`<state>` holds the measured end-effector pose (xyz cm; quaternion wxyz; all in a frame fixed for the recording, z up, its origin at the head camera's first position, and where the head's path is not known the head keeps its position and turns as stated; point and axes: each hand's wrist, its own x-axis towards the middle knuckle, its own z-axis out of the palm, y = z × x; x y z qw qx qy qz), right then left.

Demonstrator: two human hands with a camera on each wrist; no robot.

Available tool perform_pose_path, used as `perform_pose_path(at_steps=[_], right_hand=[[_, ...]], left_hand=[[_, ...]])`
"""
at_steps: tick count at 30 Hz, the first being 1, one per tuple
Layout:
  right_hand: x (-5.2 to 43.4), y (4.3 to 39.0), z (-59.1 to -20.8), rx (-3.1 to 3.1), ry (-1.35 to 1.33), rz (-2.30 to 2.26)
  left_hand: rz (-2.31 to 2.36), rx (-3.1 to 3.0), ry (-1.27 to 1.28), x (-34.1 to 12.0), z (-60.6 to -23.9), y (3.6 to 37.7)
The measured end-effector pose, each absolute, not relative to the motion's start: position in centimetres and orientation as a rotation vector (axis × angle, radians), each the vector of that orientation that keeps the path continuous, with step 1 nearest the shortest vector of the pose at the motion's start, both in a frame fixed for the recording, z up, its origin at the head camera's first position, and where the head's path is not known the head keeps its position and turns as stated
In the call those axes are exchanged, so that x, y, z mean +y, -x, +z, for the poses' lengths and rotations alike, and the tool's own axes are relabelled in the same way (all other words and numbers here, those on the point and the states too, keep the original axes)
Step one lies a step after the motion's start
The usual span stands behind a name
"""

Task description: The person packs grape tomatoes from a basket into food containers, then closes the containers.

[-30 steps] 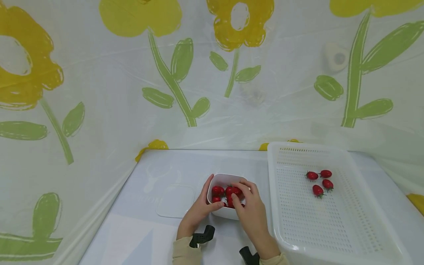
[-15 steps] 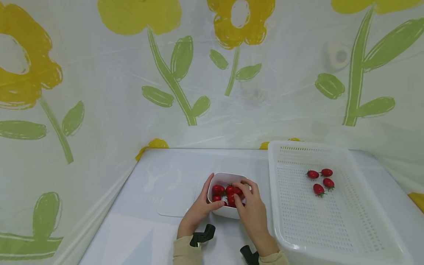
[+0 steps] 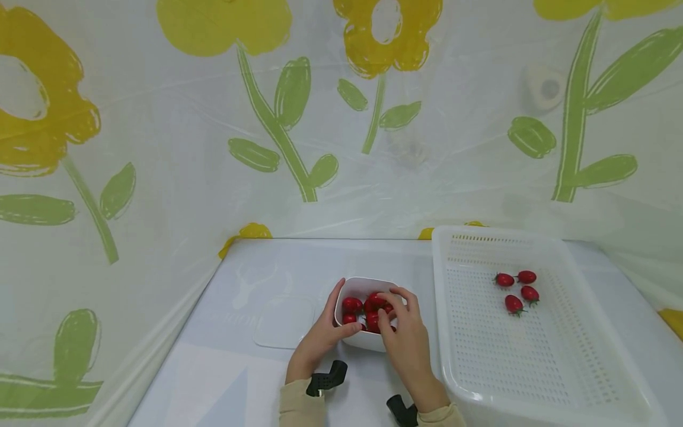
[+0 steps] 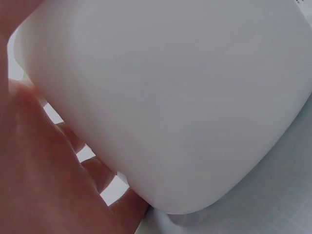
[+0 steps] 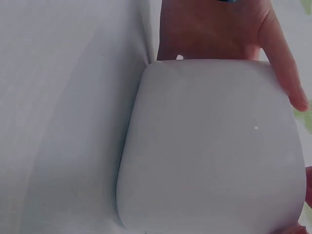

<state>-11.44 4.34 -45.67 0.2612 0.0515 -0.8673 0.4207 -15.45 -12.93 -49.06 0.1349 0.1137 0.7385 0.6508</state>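
A white food container [image 3: 368,342] stands on the table, with several red cherry tomatoes [image 3: 352,305] inside. My left hand [image 3: 320,335] grips its left side, thumb over the near rim and fingers along the outer wall. In the left wrist view, the fingers [image 4: 97,173] lie along the container's wall [image 4: 170,107]. My right hand [image 3: 407,335] reaches in from the right, its curved thumb and fingers around a cherry tomato [image 3: 376,300] near the middle. The right wrist view shows only the container's outside [image 5: 209,146] and parts of the hands; the right fingertips are hidden there.
A large white perforated basket [image 3: 445,332] stands on the right, with several cherry tomatoes [image 3: 514,305] lying apart in it. Left of the container lies a clear, flat, rounded-square lid [image 3: 283,326]. A flower-printed curtain [image 3: 203,178] hangs behind the table.
Inside the container, the tomato by my right fingers has shifted slightly and the right thumb has moved a little. The left hand keeps its grip, and the container stays in place.
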Motion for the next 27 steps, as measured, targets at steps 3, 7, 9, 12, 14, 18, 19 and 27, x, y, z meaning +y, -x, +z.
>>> perform_pose_path(at_steps=[3, 7, 9, 12, 14, 18, 19, 27], right_hand=[[4.4, 11.3, -45.5, -2.334, -0.139, 1.158], [4.2, 11.1, -45.0, -2.310, -0.142, 1.218], [4.0, 10.8, -44.6, -2.292, -0.157, 1.279], [3.8, 10.4, -43.9, -2.264, -0.215, 1.359], [3.8, 10.1, -43.5, -2.256, -0.264, 1.383], [3.9, 9.5, -42.6, -2.249, -0.337, 1.374], [3.9, 9.4, -42.4, -2.244, -0.348, 1.372], [5.4, 8.7, -40.6, -2.226, -0.455, 1.402]], left_hand=[[1.874, 2.136, -0.328, -12.9, -48.5, 15.3], [1.875, 2.112, -0.327, -12.8, -47.3, 14.8], [1.881, 2.102, -0.328, -12.7, -46.8, 14.6], [1.883, 2.111, -0.343, -12.7, -46.9, 14.6], [1.889, 2.116, -0.350, -12.8, -47.6, 14.9], [1.883, 2.116, -0.351, -12.8, -48.0, 15.2], [1.882, 2.106, -0.343, -12.8, -47.6, 15.0], [1.871, 2.096, -0.371, -12.7, -46.1, 14.3]])
